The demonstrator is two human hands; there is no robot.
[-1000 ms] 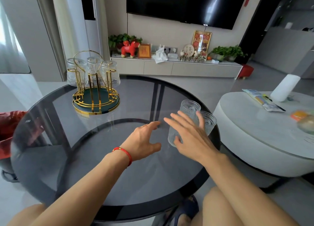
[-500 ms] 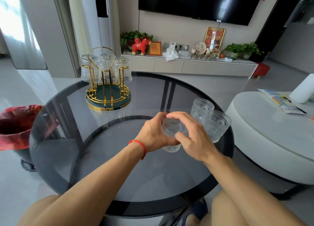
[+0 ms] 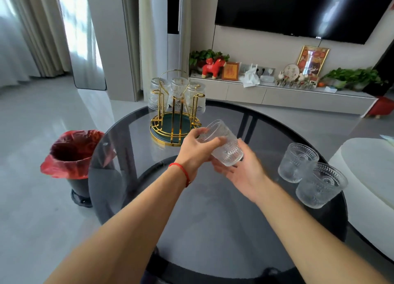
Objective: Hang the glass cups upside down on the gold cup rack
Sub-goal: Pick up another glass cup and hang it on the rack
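Observation:
A clear embossed glass cup (image 3: 223,144) is tilted in the air above the round dark glass table (image 3: 213,219). My left hand (image 3: 196,151) grips it by the upper side. My right hand (image 3: 243,170) lies open under its lower end, fingers spread, touching or just below it. The gold cup rack (image 3: 175,121) with a green base stands at the table's far left, just beyond the held cup. Three glass cups (image 3: 177,89) hang upside down on its far pegs; the near pegs are bare. Two more glass cups (image 3: 298,164) (image 3: 322,185) stand upright at the table's right edge.
A bin with a red liner (image 3: 72,153) stands on the floor left of the table. A white round table (image 3: 366,172) is close on the right. A low TV cabinet (image 3: 277,94) with ornaments runs along the far wall.
The cup has been lifted off the table and carried left toward the rack, tipping over. My right hand has let go and opened beneath it. The view has swung left.

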